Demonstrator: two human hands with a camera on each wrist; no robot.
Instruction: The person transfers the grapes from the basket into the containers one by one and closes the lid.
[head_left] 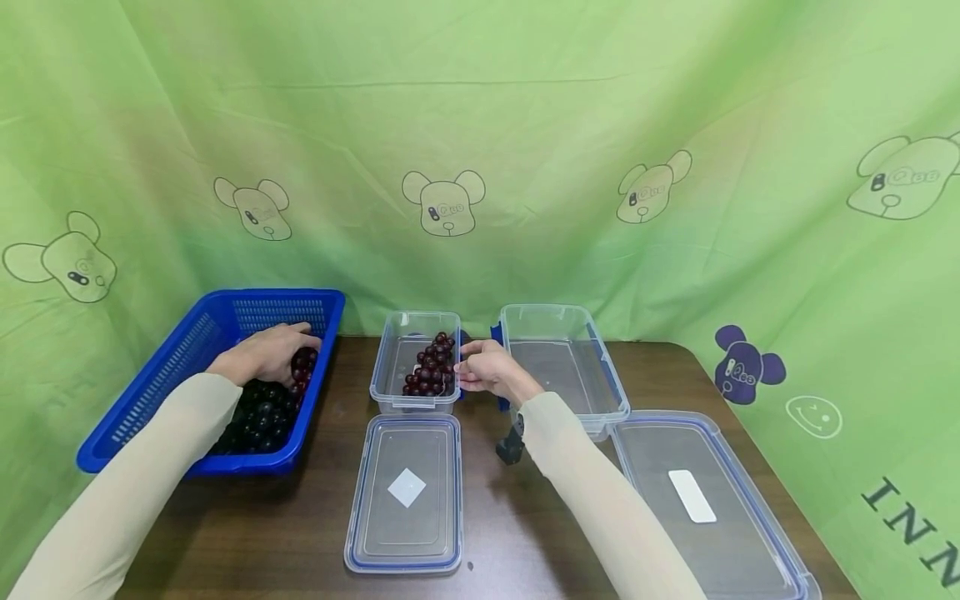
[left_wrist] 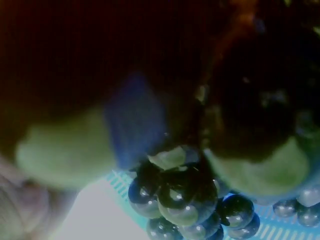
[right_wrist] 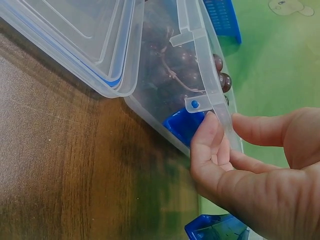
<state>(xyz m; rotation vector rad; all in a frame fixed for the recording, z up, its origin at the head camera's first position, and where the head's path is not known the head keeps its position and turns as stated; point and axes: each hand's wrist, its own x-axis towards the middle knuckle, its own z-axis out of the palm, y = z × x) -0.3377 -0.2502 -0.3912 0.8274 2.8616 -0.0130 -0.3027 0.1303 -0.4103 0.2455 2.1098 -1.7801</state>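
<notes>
My left hand (head_left: 272, 354) reaches down into a blue basket (head_left: 337, 333), over dark red grapes (head_left: 302, 367) by its right wall. Its fingertips are hidden among the fruit, and I cannot tell whether they grip a bunch. Blurred dark grapes (left_wrist: 187, 197) fill much of the left wrist view. My right hand (head_left: 491, 371) pinches the right rim of a small clear plastic container (head_left: 386, 367), thumb and fingers on either side of the wall (right_wrist: 207, 70). A bunch of dark red grapes (head_left: 433, 367) lies inside that container, along its right side.
A larger clear container (head_left: 558, 375) stands right of the small one. The small blue-edged lid (head_left: 405, 525) lies in front, and a larger lid (head_left: 727, 533) lies at the right. Black grapes (head_left: 258, 421) sit in the basket's near part. A green curtain (head_left: 525, 250) hangs behind the table.
</notes>
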